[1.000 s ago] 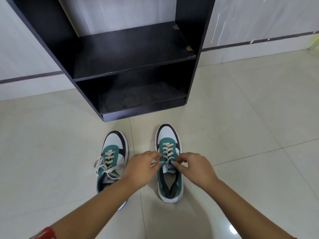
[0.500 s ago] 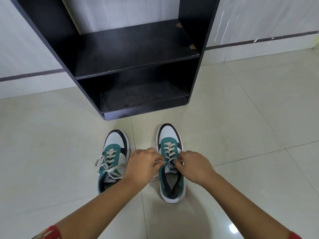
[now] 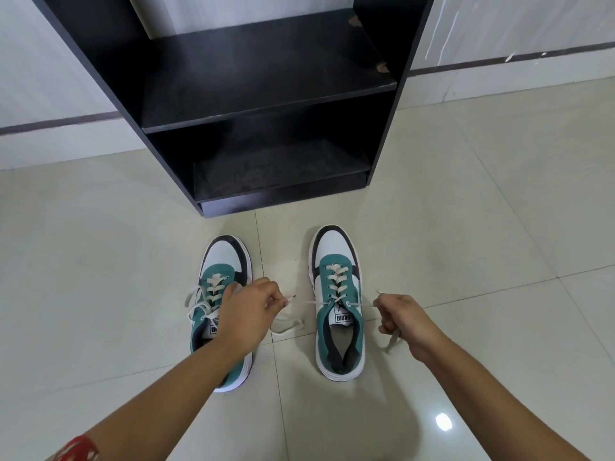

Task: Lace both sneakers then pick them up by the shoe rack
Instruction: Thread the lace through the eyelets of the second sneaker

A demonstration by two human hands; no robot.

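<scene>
Left hand (image 3: 248, 316) and right hand (image 3: 404, 322) each pinch one end of the lace (image 3: 307, 303) of the right sneaker (image 3: 337, 306), drawn sideways. The left forearm hides part of the left sneaker (image 3: 218, 294). Both stand on the tiled floor (image 3: 466, 261) before the black shoe rack (image 3: 266, 94), whose top is cut off.

Pale cream floor tiles (image 3: 482, 201), glossy, thin grout lines crossing; one grout line runs from 12 toward 6 through centre of view. Bright light reflection (image 3: 443, 421) on tile at 5 o'clock. White wall (image 3: 36, 61) across top from 10 to 2 o'clock, faint vertical streaks at 1 o'clock. Dark stripe (image 3: 60, 123) runs along wall above pale skirting (image 3: 66, 144), at 9 to 10 o'clock and again at 2 o'clock.
</scene>
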